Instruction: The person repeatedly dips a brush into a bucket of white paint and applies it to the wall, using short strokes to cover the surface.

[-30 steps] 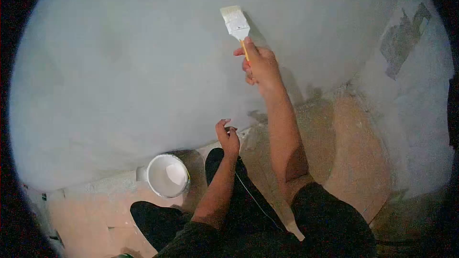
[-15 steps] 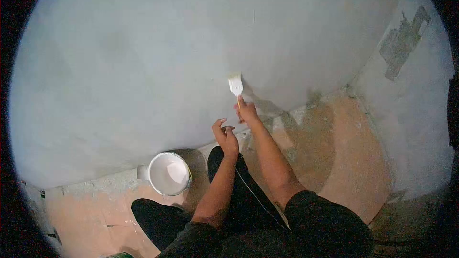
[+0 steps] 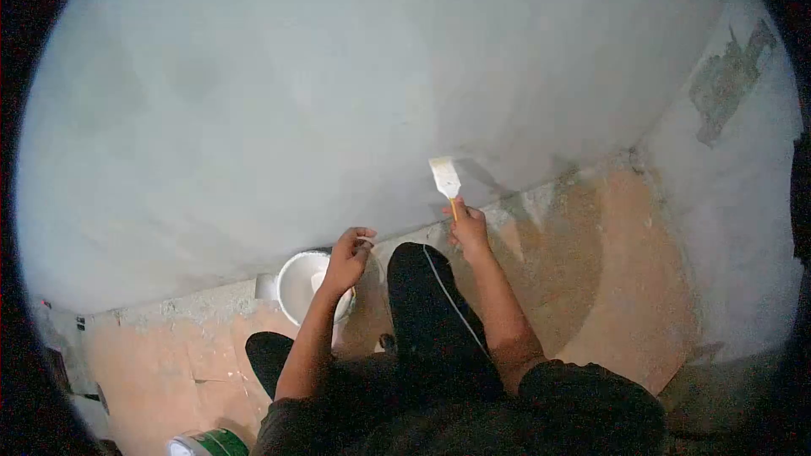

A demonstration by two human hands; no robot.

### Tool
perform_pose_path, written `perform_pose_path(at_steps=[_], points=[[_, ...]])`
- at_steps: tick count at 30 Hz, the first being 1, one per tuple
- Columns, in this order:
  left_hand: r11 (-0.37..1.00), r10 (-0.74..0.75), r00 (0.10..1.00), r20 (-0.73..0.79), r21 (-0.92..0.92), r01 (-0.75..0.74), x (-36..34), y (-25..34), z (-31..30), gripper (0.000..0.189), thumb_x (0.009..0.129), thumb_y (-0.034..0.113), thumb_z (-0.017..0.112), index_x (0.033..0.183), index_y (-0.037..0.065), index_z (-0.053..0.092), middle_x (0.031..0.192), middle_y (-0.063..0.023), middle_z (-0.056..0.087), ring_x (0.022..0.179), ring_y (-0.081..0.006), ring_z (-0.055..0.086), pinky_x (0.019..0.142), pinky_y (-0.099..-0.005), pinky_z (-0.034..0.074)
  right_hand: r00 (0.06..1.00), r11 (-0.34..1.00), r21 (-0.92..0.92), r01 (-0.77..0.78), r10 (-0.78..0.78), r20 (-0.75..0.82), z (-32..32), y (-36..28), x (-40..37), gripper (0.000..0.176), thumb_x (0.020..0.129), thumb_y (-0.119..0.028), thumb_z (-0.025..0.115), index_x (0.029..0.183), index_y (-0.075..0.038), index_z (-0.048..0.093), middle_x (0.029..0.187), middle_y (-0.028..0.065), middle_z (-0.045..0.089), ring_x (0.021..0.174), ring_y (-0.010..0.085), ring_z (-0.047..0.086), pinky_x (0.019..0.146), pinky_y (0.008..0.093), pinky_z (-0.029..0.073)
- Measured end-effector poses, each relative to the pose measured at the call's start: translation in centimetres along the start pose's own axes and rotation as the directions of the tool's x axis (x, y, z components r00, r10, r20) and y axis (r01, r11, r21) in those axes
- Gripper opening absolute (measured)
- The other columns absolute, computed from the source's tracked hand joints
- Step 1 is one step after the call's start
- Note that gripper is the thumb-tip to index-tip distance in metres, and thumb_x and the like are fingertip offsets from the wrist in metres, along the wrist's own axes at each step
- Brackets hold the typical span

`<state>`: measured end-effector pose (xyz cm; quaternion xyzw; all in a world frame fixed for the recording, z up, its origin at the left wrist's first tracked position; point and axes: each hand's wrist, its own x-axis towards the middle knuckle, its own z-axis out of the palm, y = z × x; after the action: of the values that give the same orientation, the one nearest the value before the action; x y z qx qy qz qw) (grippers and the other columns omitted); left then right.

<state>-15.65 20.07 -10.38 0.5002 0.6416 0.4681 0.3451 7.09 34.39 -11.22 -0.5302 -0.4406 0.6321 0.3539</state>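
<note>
My right hand (image 3: 467,228) grips the orange handle of a flat paintbrush (image 3: 444,176), whose white bristles point up against the bottom of the pale grey wall (image 3: 279,93). My left hand (image 3: 347,258) rests on the rim of a small white paint bucket (image 3: 297,285) that stands on the floor at the foot of the wall. My dark trouser legs (image 3: 431,321) fill the space between my two arms.
A second wall (image 3: 743,203) with a patch of peeled paint (image 3: 728,80) meets the first at the right corner. The bare floor (image 3: 617,262) is dusty and paint-spattered. A green-labelled can (image 3: 203,443) lies at the bottom left. A thin cord (image 3: 452,304) runs over my leg.
My right hand brought the brush down the wall from high up to near the floor. My left hand moved left and down onto the bucket's rim.
</note>
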Motion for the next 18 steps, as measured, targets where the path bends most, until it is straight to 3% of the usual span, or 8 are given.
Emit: perform_pose_path(at_steps=[2,6,9,13,14,15,16,18], points=[[0.999,-0.047,0.997,0.066,0.024,0.046,-1.8,0.6,-1.3,0.022,0.091,0.006,0.051,0.112,0.002,0.057,0.108,-0.0111,0.061,0.098,-0.0205,0.059,0.086,-0.0333,0.048,0.996,0.999,0.046,0.009,-0.013,0.091,2.9,-1.1,-1.6,0.045,0.098,-0.043,0.047,0.094,-0.002,0.067,0.054,-0.002,0.039,0.042,0.0085,0.035,0.04,0.0255,0.033],[0.991,-0.125,0.958,0.258,0.084,0.107,-4.9,-1.4,-2.8,0.028,0.093,0.017,0.054,0.117,0.002,0.058,0.114,-0.0162,0.062,0.101,-0.0258,0.06,0.088,-0.0371,0.047,0.959,0.998,0.021,0.057,-0.06,0.278,8.5,-3.4,-6.6,0.039,0.097,-0.038,0.051,0.096,-0.001,0.063,0.055,-0.004,0.036,0.043,0.0062,0.034,0.04,0.0248,0.031],[0.923,-0.211,0.859,0.466,0.385,0.018,-6.1,-1.7,-5.6,0.035,0.091,0.024,0.056,0.118,0.002,0.058,0.116,-0.0176,0.061,0.106,-0.0297,0.059,0.089,-0.039,0.048,0.884,0.997,-0.024,0.072,-0.053,0.465,12.0,-3.7,-8.5,0.036,0.095,-0.035,0.055,0.097,0.0,0.062,0.056,-0.0056,0.036,0.045,0.0053,0.034,0.041,0.0245,0.031],[0.698,-0.481,0.839,0.255,0.69,0.191,-7.2,-0.6,-9.1,0.038,0.087,0.034,0.056,0.097,0.0,0.069,0.102,-0.0223,0.066,0.096,-0.0365,0.063,0.087,-0.0421,0.049,0.836,0.995,-0.06,0.08,-0.035,0.547,15.0,-3.2,-8.0,0.034,0.094,-0.034,0.055,0.099,-0.001,0.063,0.056,-0.0038,0.042,0.047,0.0052,0.038,0.041,0.0239,0.031],[0.672,-0.491,0.835,0.247,0.718,0.182,-7.1,0.0,-9.1,0.04,0.087,0.037,0.055,0.092,0.0,0.07,0.099,-0.0227,0.067,0.094,-0.0374,0.064,0.087,-0.0423,0.049,0.85,0.985,-0.134,0.11,-0.023,0.527,14.7,-2.5,-7.3,0.032,0.094,-0.031,0.054,0.097,-0.001,0.065,0.056,-0.0022,0.044,0.048,0.0071,0.041,0.043,0.0258,0.034],[0.63,-0.563,0.816,0.132,0.707,0.321,-6.8,3.0,-8.4,0.041,0.087,0.037,0.055,0.089,0.0,0.071,0.099,-0.0229,0.067,0.095,-0.0371,0.064,0.086,-0.0426,0.049,0.862,0.969,-0.207,0.135,-0.012,0.507,14.2,-1.6,-6.3,0.03,0.094,-0.029,0.054,0.096,-0.002,0.066,0.056,-0.0005,0.047,0.049,0.009,0.044,0.046,0.0277,0.037],[0.65,-0.573,0.808,0.135,0.676,0.348,-1.9,4.0,-6.0,0.042,0.086,0.038,0.056,0.093,-0.001,0.07,0.101,-0.0231,0.067,0.096,-0.0368,0.064,0.087,-0.0424,0.049,0.855,0.968,-0.222,0.12,0.013,0.519,11.3,-2.7,-0.8,0.03,0.094,-0.029,0.054,0.096,-0.002,0.066,0.056,-0.0005,0.047,0.049,0.009,0.044,0.046,0.0277,0.037],[0.647,-0.568,0.821,0.053,0.646,0.406,-0.9,6.6,-5.0,0.043,0.085,0.039,0.057,0.096,-0.001,0.069,0.102,-0.0231,0.066,0.097,-0.0367,0.064,0.088,-0.0423,0.049,0.861,0.845,-0.43,0.317,-0.067,0.504,10.2,2.0,2.6,0.03,0.091,-0.027,0.054,0.094,0.0,0.068,0.06,0.0054,0.056,0.055,0.014,0.052,0.055,0.0342,0.044]])
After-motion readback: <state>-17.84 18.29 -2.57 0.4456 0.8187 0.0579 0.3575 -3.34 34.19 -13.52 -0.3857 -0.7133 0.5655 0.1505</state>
